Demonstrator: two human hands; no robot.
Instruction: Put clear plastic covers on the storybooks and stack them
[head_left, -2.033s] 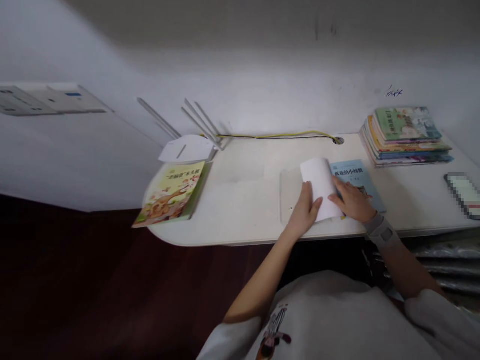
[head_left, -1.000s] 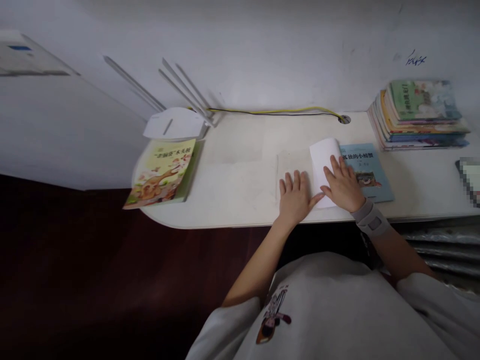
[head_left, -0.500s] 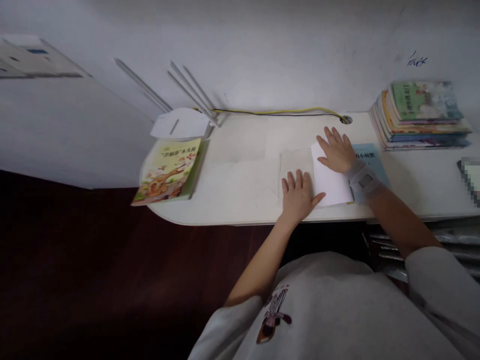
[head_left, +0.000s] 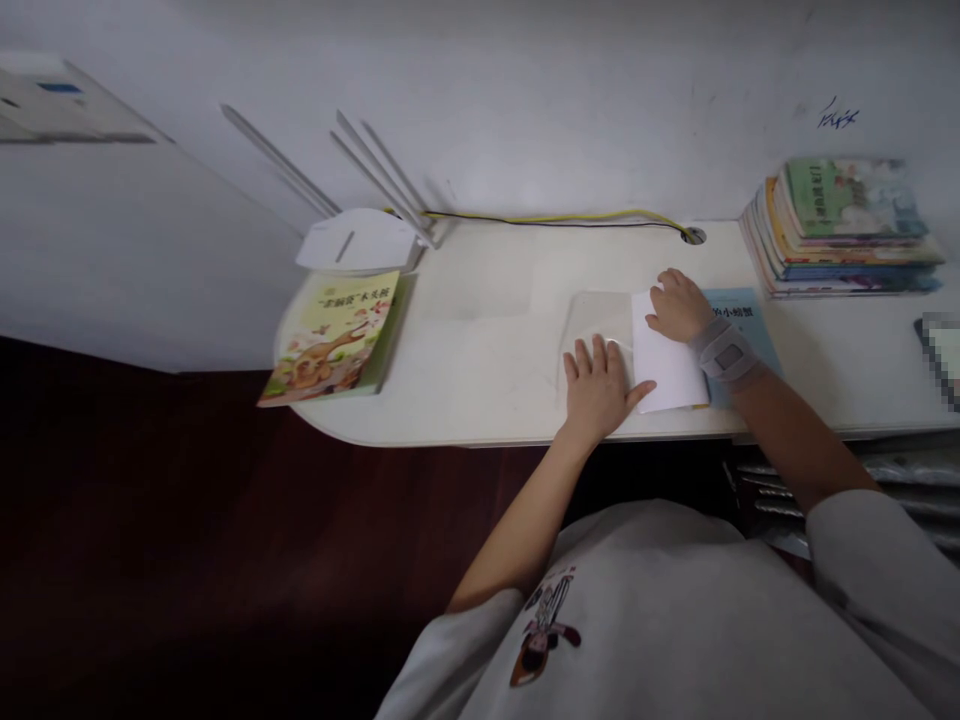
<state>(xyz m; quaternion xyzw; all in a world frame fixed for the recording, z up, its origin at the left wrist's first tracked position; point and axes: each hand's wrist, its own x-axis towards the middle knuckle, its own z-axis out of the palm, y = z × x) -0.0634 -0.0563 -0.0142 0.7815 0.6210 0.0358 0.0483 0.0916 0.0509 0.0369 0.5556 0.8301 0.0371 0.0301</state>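
You are working with a white paper sheet (head_left: 667, 365) near the front edge of the surface (head_left: 480, 400), its right side lying over a blue book (head_left: 742, 325). Your left hand (head_left: 598, 392) is pressing flat just beside it, fingers spread over a pale sheet (head_left: 592, 320) and thumb reaching to the paper's edge; that grip is open, holding nothing. Your right hand (head_left: 679, 306) is curling down onto the paper's far end, just ahead of a wrist brace (head_left: 726, 354). You can't tell whether that grip is pinching the paper or only bearing on it. A stack of picture books (head_left: 840, 230) is sitting toward the back right corner, and a yellow picture book (head_left: 334, 335) is lying at the left end.
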